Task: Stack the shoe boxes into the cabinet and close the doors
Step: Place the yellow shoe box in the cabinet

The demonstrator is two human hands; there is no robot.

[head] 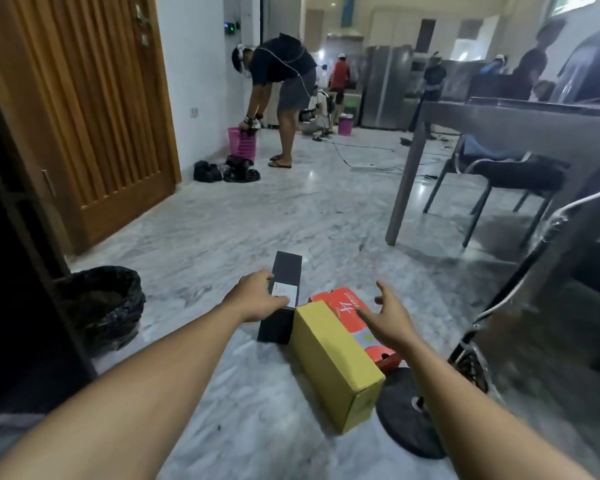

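Three shoe boxes lie on the marble floor in front of me. A black box (286, 271) with a white label lies furthest left, and my left hand (257, 296) rests on its near end, fingers over the lid. A yellow box (333, 362) lies beside it, nearest to me. Behind the yellow one sits an orange-red box (350, 306). My right hand (390, 318) hovers over the orange-red box, fingers spread, holding nothing. The dark cabinet (11, 271) stands at the left edge, its inside in shadow.
A bin lined with a black bag (104, 303) stands next to the cabinet. A fan's round black base (409, 420) lies right of the yellow box. A grey table (499, 123) and chairs stand to the right. A wooden door (94, 109) is at left. Several people work further back.
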